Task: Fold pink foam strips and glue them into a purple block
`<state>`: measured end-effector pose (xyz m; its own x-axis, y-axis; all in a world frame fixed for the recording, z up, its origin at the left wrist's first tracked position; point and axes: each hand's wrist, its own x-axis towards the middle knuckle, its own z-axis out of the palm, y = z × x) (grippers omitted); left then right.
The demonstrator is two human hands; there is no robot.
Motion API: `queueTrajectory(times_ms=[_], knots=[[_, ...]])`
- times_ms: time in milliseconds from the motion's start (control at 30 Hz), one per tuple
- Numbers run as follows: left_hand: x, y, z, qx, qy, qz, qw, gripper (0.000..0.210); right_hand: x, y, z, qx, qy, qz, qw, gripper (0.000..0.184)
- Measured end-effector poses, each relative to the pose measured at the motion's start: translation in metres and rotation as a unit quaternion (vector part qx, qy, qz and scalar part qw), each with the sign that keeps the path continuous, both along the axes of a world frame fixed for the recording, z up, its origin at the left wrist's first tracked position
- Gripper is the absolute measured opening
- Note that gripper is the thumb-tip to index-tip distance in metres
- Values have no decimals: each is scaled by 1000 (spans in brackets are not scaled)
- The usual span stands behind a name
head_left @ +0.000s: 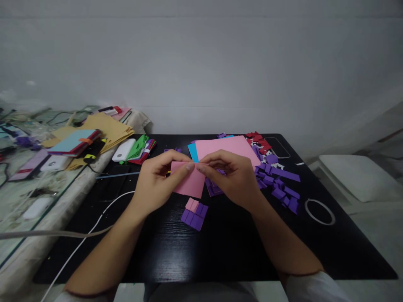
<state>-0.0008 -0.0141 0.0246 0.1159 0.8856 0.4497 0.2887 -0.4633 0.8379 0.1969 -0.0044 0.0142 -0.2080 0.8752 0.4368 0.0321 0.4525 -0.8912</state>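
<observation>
A small pink sheet of paper (190,183) is pinched along its upper edge by both hands, above the black table. My left hand (160,174) grips it near the top middle, thumb in front and fingers behind. My right hand (231,174) pinches the same edge just to the right, the two thumb tips close together. Below the sheet lies a small purple square (193,219) divided into strips, with pink pieces (192,205) on its far left part. Partly behind my right hand is another purple piece (213,188).
Large pink sheets (231,147) lie over a blue sheet (193,152) at the back. Purple scraps (280,188) and red scraps (260,140) cover the right side, near a white ring (320,212). White cables (103,209) cross the left; a white device (124,150) sits behind.
</observation>
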Motion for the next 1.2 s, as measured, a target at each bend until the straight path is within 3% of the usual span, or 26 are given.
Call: queueTrajectory(times_ms=[267,467,733,967,1200], knots=[[-2,0,-2,-18,-25,55,998,8,9,3,4,-1,-44,-15,999,8],[-6,5,-2,-24,-58,89,994,9,13,7,8,-7,23,-22,999,10],[0,4,-4,-33,-38,39,998,8,-3,4,-1,-26,16,23,999,9],[3,2,-3,-55,-11,-8,998,6,-1,3,2,-2,-22,42,999,6],[-13,10,0,-18,-56,118,991,8,17,12,10,-27,-18,-4,999,11]])
